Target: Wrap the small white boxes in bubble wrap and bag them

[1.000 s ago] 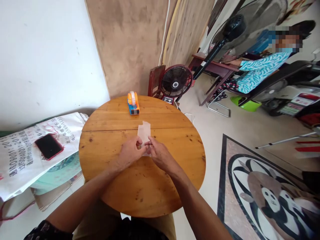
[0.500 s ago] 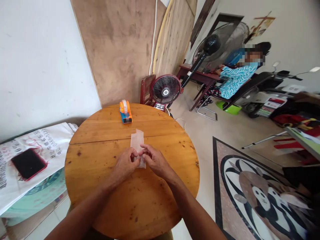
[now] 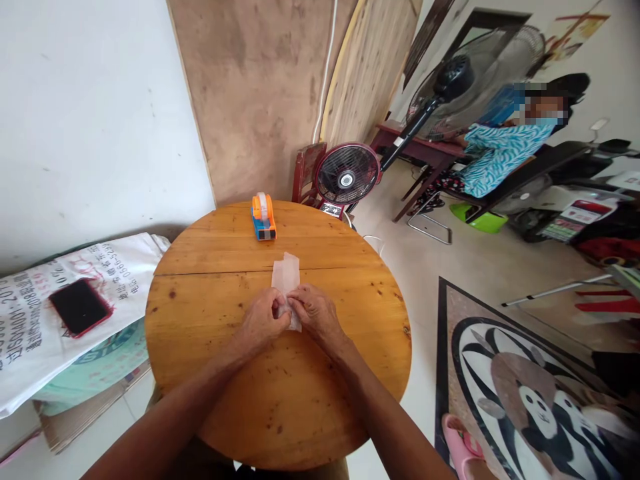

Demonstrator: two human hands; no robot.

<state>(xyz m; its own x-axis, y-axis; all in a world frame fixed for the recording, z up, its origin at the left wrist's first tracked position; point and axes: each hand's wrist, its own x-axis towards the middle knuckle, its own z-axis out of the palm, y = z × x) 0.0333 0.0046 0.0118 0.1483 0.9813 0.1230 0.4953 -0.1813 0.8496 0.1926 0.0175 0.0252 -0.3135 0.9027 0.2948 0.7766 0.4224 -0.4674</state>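
A thin, whitish, see-through sheet (image 3: 287, 275), like tissue or soft plastic, lies on the round wooden table (image 3: 215, 300). My left hand (image 3: 267, 313) is at its near left part, thumb and fingers pinched together on it. From the right, my right hand (image 3: 316, 312) pinches the same near part, its fingertips almost meeting the left ones. The bit of sheet between the fingertips is mostly hidden. Beyond the sheet stands an orange and blue tape dispenser (image 3: 264, 217) with a roll of tape, touched by neither hand.
A phone (image 3: 81, 307) in a red case lies on a white printed sack (image 3: 135, 257) at the left. Behind the table are a small fan (image 3: 347, 175) and a tall stand fan (image 3: 454, 79). A person (image 3: 510, 157) sits at a desk. A pink slipper (image 3: 457, 443) appears on the floor.
The view has shifted, so the table and dispenser appear farther right. My right hand's fingers have closed in from a looser spread to a pinch on the sheet, beside the left fingertips.
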